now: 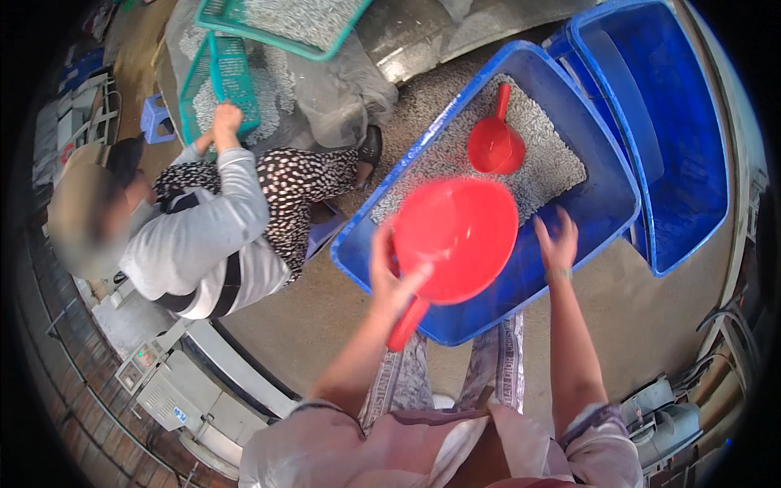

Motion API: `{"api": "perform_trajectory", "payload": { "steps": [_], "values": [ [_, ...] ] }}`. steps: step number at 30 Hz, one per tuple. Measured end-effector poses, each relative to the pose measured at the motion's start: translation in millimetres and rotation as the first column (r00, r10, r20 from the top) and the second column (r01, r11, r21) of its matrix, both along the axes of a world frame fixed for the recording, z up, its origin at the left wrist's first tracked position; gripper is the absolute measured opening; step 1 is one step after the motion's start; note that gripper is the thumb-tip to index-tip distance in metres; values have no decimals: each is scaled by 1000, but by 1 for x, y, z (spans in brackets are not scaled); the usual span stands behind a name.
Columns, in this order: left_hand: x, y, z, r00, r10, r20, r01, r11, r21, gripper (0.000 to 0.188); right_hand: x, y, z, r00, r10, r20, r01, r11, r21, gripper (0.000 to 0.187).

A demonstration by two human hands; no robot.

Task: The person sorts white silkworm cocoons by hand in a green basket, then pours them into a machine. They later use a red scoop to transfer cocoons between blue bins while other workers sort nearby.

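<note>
My left hand (393,281) grips a large red plastic scoop (460,236) by its side, thumb over the rim. Its short handle (407,324) points back toward me, and no pieces show in its bowl. Beneath it stands a big blue tub (602,195), partly filled with small pale grey pieces (543,150), too small to name, heaped at its far side. On that heap lies a smaller red scoop (498,146), handle pointing away. My right hand (558,244) hovers over the tub's near right part, fingers apart, holding nothing.
Nested blue tubs (679,163) stand at the right. At the left, a seated person (211,220) handles a green basket (232,81); another green basket (325,50) holds pale pieces. Clear plastic sheeting (338,93) lies nearby. Grey machines stand at lower left (191,390) and lower right (671,427).
</note>
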State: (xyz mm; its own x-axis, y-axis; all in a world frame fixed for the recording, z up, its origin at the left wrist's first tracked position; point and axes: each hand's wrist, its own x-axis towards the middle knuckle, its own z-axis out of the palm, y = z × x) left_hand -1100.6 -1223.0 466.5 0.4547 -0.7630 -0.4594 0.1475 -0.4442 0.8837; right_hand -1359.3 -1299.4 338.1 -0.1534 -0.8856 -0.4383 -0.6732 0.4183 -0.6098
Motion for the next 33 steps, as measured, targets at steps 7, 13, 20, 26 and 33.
{"api": "perform_trajectory", "payload": {
  "steps": [7, 13, 20, 26, 33],
  "values": [
    [-62, 93, -102, 880, -291, 376, 132, 909, 394, 73, 68, -111, -153, 996, 25, -90, 18, 894, 448, 78],
    [-52, 131, -137, 983, -62, 176, 7, 955, 297, 71, 36, -64, -64, 974, 177, -142, -196, 972, -130, 55],
    [-42, 127, -115, 994, -7, 108, -23, 963, 270, 70, -122, -17, 54, 962, -201, 187, 274, 722, -635, 49],
    [-46, 130, -111, 966, -131, 225, 52, 944, 327, 75, -245, -130, 11, 842, -510, -175, 324, 738, -592, 56],
    [-58, 159, -110, 980, 112, 167, -166, 921, 354, 63, -303, -191, -109, 823, -26, -567, 209, 942, 261, 51]
  ]
}}
